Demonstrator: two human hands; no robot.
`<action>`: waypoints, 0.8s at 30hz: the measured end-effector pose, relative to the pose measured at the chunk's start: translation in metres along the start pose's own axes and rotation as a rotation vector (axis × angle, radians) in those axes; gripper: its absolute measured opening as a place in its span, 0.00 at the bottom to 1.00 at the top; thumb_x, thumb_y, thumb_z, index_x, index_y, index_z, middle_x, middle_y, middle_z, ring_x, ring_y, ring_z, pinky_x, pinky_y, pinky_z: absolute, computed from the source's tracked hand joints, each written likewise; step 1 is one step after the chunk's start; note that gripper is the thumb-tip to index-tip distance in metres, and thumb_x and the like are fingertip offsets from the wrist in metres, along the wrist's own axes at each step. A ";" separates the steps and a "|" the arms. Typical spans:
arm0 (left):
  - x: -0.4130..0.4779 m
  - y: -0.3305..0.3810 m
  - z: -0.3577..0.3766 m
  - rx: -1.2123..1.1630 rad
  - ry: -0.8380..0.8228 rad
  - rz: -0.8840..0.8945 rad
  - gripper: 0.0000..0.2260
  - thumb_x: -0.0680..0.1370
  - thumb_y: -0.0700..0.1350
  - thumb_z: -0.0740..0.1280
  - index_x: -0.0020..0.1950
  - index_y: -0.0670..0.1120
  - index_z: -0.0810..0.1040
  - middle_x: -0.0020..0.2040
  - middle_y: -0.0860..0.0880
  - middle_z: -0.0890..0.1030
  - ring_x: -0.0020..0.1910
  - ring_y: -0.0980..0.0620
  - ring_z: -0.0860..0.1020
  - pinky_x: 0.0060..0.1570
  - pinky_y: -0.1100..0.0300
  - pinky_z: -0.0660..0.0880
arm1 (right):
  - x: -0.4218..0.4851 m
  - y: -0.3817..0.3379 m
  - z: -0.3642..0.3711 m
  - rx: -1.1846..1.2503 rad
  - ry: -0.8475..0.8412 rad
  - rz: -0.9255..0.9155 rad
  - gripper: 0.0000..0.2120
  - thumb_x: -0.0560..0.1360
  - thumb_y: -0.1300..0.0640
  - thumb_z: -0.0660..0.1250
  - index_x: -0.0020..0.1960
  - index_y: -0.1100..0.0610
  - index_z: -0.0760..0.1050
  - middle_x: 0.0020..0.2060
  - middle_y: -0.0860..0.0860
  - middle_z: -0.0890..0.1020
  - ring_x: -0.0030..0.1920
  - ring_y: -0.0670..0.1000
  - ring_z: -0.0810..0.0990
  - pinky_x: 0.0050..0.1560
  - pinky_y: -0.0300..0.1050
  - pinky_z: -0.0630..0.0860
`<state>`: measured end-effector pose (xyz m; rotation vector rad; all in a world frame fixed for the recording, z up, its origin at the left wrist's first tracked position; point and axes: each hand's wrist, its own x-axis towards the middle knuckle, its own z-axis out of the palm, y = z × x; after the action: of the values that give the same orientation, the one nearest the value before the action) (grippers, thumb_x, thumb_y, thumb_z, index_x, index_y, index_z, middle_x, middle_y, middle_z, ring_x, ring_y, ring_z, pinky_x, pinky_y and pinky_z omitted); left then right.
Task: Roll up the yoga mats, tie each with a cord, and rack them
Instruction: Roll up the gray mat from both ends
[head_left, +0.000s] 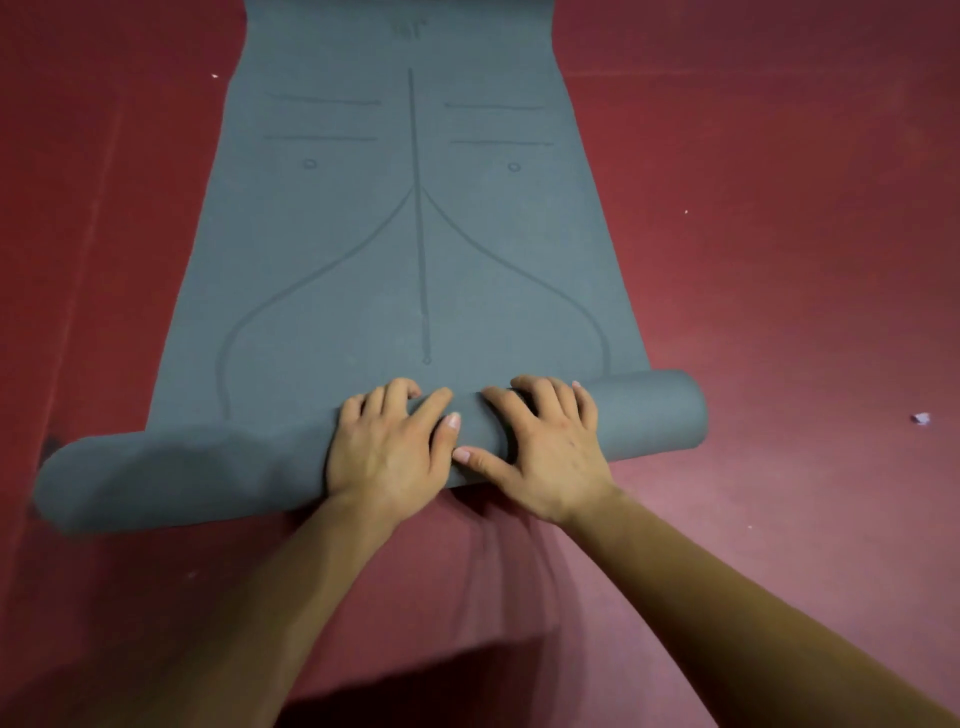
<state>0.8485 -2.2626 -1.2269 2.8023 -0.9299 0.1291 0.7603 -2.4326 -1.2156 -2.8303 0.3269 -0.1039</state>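
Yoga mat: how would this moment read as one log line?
step: rolling | yoga mat: partly rolled from near end | left hand, right hand: gripping roll, mid-width | tied: not yet

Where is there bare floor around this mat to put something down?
Red floor lies bare right of the mat, up to a white scrap, and left of it. The near strip under the forearms is crowded; left hand and right hand grip the roll mid-length.
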 end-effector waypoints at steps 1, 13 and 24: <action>0.003 0.000 -0.002 -0.005 -0.028 -0.009 0.18 0.80 0.57 0.55 0.58 0.52 0.80 0.51 0.46 0.80 0.46 0.41 0.79 0.49 0.46 0.71 | 0.000 0.001 -0.001 0.000 -0.020 -0.003 0.35 0.73 0.23 0.52 0.69 0.44 0.73 0.64 0.51 0.74 0.68 0.54 0.69 0.75 0.58 0.52; 0.020 -0.010 -0.003 -0.079 0.008 0.043 0.21 0.79 0.61 0.58 0.59 0.48 0.80 0.51 0.47 0.80 0.51 0.43 0.78 0.52 0.48 0.72 | 0.031 0.015 -0.008 -0.049 -0.128 0.000 0.33 0.76 0.26 0.44 0.71 0.39 0.70 0.65 0.44 0.74 0.68 0.50 0.69 0.74 0.56 0.54; 0.036 -0.020 0.000 -0.002 -0.088 0.117 0.23 0.81 0.62 0.54 0.62 0.51 0.80 0.53 0.50 0.82 0.47 0.44 0.80 0.46 0.47 0.74 | 0.032 0.026 0.002 -0.023 0.108 -0.104 0.26 0.79 0.32 0.55 0.64 0.47 0.78 0.59 0.49 0.78 0.59 0.55 0.76 0.63 0.56 0.68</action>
<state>0.8893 -2.2678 -1.2244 2.7712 -1.1130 0.0202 0.7865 -2.4636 -1.2236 -2.8703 0.2044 -0.2769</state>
